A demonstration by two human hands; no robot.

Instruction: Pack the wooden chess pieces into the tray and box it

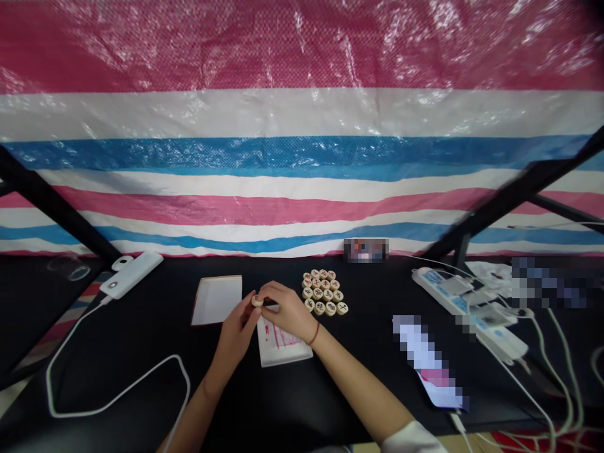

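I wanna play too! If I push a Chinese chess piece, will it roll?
The Chinese chess pieces in rows lie flat; one would probably slide. On its round edge, it might roll. Looking thick, it's likely stiff.

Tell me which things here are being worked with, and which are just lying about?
Seemingly in use:
- round piece, pinched between left hand and right hand
- other pieces, in rows
- white tray with red print
- shallow lid, probably

Apparently just lying about:
- white device and its cable
- power strip
- clear cup
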